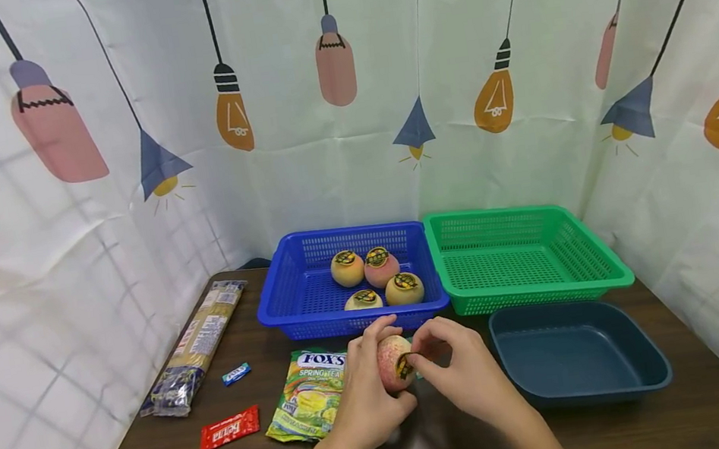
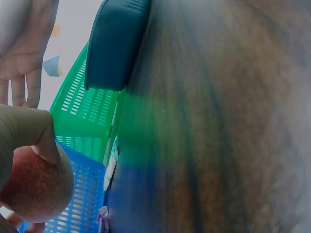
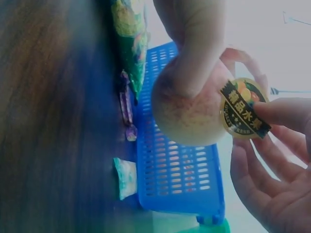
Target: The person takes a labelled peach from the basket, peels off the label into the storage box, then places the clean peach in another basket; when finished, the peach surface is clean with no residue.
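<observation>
In the head view my left hand (image 1: pixel 369 392) grips a pinkish peach (image 1: pixel 393 362) above the table. A round black-and-gold sticker (image 3: pixel 244 108) sits at the side of the peach, its edge between the thumb and fingers of my right hand (image 1: pixel 459 368). Seen from the right wrist, the right thumb lies on the sticker's printed face with fingers behind it. The left thumb presses on the peach (image 2: pixel 39 182) in the left wrist view. Behind both hands stands a blue basket (image 1: pixel 353 323) with several stickered peaches (image 1: pixel 404 289) inside.
To the right are a green basket (image 1: pixel 535 292) and a dark blue tray (image 1: pixel 587 396). A green FOX'S candy bag (image 1: pixel 308 397) lies by the left hand. Farther left are a red wrapped snack (image 1: pixel 229 429), a small blue candy (image 1: pixel 236 374) and a long clear package (image 1: pixel 200 346).
</observation>
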